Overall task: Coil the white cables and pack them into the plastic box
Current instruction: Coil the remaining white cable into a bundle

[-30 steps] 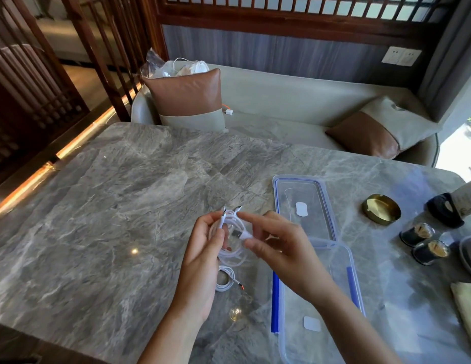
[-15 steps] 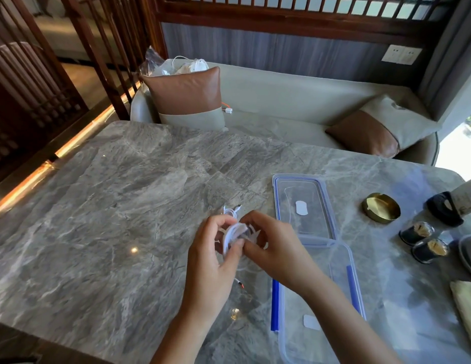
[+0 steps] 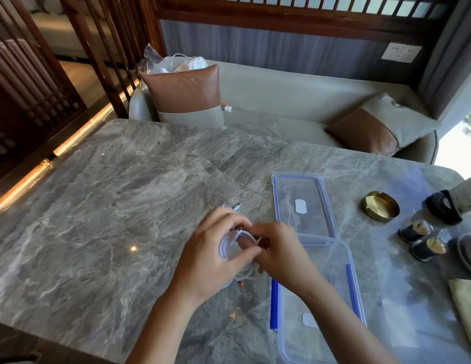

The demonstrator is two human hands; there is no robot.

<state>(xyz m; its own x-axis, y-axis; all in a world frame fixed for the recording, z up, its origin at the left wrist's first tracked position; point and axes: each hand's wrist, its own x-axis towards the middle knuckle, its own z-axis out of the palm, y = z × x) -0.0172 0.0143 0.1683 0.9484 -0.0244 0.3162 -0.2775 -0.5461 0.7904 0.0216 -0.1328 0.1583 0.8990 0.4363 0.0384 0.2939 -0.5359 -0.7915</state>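
Head | white cable (image 3: 230, 244) | small round coil | both hands pinching

We counted two hands, the left hand (image 3: 208, 261) and the right hand (image 3: 279, 253), one coiled white cable (image 3: 229, 245), one clear plastic box (image 3: 334, 311), one lid (image 3: 302, 203), one brass ashtray (image 3: 380, 206), two small dark jars (image 3: 415, 231) (image 3: 429, 248), and two cushions (image 3: 185, 94) (image 3: 379, 127).

marble table (image 3: 118, 206) – grey sofa (image 3: 295, 101) – wooden lattice screen (image 3: 281, 6) – daylight right
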